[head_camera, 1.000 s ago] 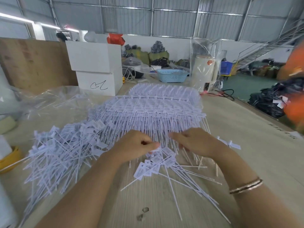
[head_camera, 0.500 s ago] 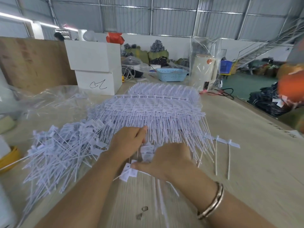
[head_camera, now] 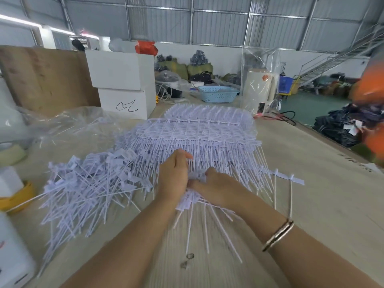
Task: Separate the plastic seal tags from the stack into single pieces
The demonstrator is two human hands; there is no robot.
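Note:
A broad stack of white seal tags [head_camera: 197,134], still joined in rows, lies mid-table with its thin tails pointing toward me. My left hand [head_camera: 173,175] rests against the stack's near edge, fingers fairly straight on the tails. Just to its right, my right hand [head_camera: 216,188] grips a small bunch of tags [head_camera: 187,201] by their flat heads, and their tails fan out toward me. A loose heap of separated tags [head_camera: 89,183] spreads across the table's left side. A short joined strip of tags [head_camera: 291,179] lies apart on the right.
Two stacked white boxes [head_camera: 124,84] and a crumpled clear plastic bag [head_camera: 68,125] sit behind the heap at the left. A yellow tape roll [head_camera: 16,198] and a white container [head_camera: 12,256] are at the left edge. A blue basket [head_camera: 218,93] stands beyond the stack.
My right hand pulled a bunch of tags toward me, then came back up beside my left hand. The left hand slid a little forward onto the stack's tails.

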